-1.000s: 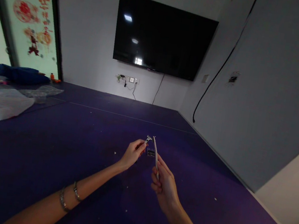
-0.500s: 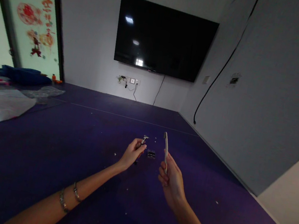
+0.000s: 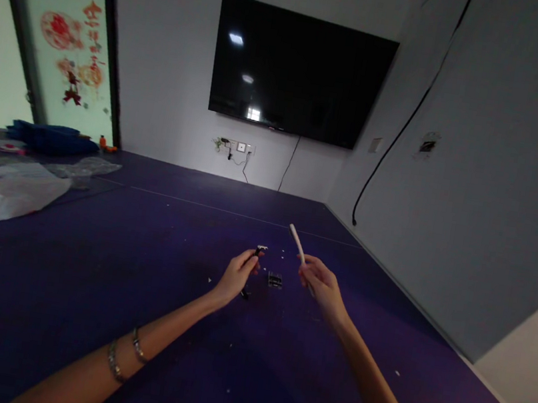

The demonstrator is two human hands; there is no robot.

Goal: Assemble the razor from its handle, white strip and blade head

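My left hand (image 3: 238, 274) is closed around the handle of a razor (image 3: 258, 250), with its head sticking up past the fingertips. Just below the fingers, a dark handle end (image 3: 244, 293) shows. My right hand (image 3: 323, 282) grips a pale toothbrush (image 3: 297, 241), which tilts up and to the left; its bristles are hard to make out. The razor and the toothbrush are apart. Between the hands a small dark case with several compartments (image 3: 274, 280) lies on the purple surface (image 3: 159, 293); what is in it is too small to tell.
Small white scraps (image 3: 397, 373) dot the purple surface. Clear plastic sheeting (image 3: 12, 193) and a blue cloth bundle (image 3: 50, 138) lie at the far left. Beyond are a wall-mounted television (image 3: 301, 71) and a black cable (image 3: 404, 127) hanging on the right wall.
My right hand has turned the toothbrush from nearly upright to leaning left, its back now showing. My left hand has rotated the razor slightly. The view has shifted a little.
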